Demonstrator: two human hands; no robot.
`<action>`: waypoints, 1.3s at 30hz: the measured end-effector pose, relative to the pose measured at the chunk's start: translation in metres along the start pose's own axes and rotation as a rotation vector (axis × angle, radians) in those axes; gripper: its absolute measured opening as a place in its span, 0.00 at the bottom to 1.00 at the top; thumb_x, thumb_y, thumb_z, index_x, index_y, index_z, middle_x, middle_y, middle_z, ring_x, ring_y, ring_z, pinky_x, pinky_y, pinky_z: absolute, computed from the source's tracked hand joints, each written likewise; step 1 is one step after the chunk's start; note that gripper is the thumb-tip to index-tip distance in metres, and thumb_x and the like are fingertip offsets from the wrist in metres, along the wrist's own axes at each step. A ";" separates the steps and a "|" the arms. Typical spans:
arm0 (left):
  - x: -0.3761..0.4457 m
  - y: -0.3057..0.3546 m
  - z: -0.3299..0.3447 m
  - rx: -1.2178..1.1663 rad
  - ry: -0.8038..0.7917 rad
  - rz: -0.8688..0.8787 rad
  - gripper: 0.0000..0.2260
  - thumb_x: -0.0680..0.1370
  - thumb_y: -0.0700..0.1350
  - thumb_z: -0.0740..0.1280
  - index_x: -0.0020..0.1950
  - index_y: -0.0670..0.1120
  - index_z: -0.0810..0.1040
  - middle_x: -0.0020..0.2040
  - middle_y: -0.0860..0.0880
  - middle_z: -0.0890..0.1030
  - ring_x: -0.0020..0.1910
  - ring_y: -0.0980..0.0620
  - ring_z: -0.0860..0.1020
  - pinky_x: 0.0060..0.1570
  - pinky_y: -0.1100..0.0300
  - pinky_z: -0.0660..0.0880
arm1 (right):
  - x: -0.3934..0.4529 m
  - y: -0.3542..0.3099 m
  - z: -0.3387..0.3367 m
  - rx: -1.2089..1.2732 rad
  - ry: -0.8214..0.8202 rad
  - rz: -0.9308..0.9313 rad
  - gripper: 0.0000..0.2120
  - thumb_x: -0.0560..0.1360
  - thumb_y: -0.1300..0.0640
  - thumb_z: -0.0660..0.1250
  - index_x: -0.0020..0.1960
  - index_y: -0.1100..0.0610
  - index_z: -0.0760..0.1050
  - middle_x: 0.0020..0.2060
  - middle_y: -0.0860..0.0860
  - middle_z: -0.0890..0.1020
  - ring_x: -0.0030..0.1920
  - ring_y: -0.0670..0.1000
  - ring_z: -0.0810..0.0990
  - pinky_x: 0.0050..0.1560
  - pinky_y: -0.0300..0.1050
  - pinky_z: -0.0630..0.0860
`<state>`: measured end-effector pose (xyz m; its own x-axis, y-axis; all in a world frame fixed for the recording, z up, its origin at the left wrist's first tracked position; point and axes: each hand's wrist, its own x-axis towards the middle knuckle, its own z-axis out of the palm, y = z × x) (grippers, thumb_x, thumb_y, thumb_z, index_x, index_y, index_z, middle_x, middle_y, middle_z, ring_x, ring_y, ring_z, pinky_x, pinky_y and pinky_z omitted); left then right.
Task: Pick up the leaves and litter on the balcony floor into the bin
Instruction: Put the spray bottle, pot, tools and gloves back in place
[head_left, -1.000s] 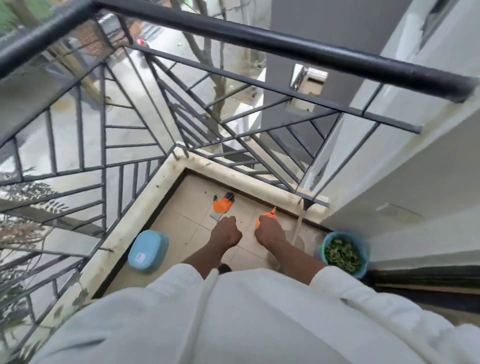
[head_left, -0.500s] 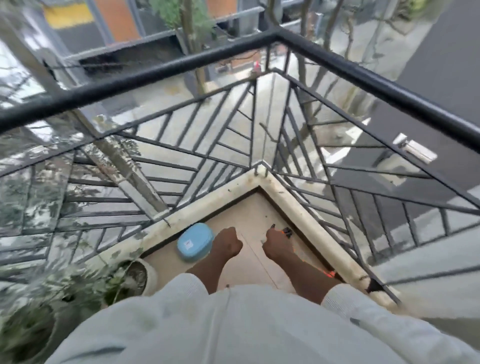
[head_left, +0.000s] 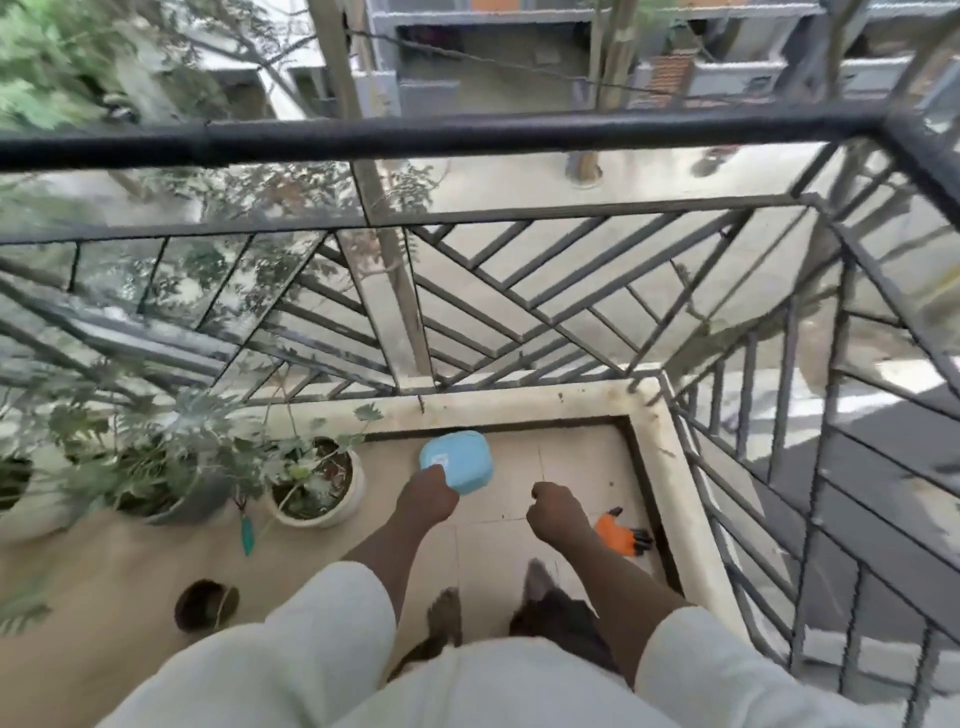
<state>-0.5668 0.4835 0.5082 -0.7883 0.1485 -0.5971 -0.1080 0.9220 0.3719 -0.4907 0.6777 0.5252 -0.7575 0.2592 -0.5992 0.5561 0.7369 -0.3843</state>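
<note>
Both grips are curled into empty fists over the floor (head_left: 571, 457): left hand (head_left: 427, 500) overlapping the blue box (head_left: 460, 460), right hand (head_left: 558, 512) beside orange gloves (head_left: 621, 538). No bin or litter is visible. Potted plants (head_left: 311, 483) stand left.

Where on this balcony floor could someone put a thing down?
Bare tiles lie between the light blue plastic box and the cream corner kerb, above the orange and black glove. It is crowded on the left around the white potted plants.

Tiled floor (head_left: 582, 467), blue container (head_left: 460, 460), potted plants (head_left: 317, 488), orange glove (head_left: 618, 535)
</note>
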 end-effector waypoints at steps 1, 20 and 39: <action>0.006 0.000 0.002 -0.027 0.003 -0.032 0.20 0.77 0.44 0.61 0.69 0.43 0.72 0.67 0.44 0.76 0.65 0.43 0.75 0.62 0.54 0.71 | 0.013 0.004 -0.003 -0.004 -0.009 -0.013 0.16 0.75 0.64 0.59 0.61 0.63 0.75 0.59 0.59 0.78 0.59 0.59 0.76 0.55 0.45 0.72; 0.210 -0.064 0.140 -0.317 -0.037 -0.401 0.16 0.78 0.42 0.65 0.65 0.40 0.74 0.63 0.42 0.78 0.63 0.44 0.75 0.59 0.60 0.67 | 0.294 0.103 0.107 0.418 -0.293 0.248 0.04 0.70 0.61 0.67 0.40 0.63 0.76 0.30 0.55 0.78 0.33 0.56 0.78 0.44 0.58 0.76; 0.486 -0.220 0.299 -1.017 0.114 -0.707 0.34 0.77 0.66 0.60 0.75 0.45 0.66 0.71 0.47 0.72 0.68 0.45 0.72 0.66 0.52 0.69 | 0.552 0.094 0.307 0.627 -0.379 0.205 0.45 0.74 0.28 0.55 0.80 0.55 0.50 0.78 0.51 0.59 0.76 0.54 0.60 0.74 0.53 0.57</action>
<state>-0.7452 0.4600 -0.0757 -0.4085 -0.3461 -0.8446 -0.9101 0.0840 0.4057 -0.7515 0.6986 -0.0576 -0.5115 0.0370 -0.8585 0.8491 0.1753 -0.4983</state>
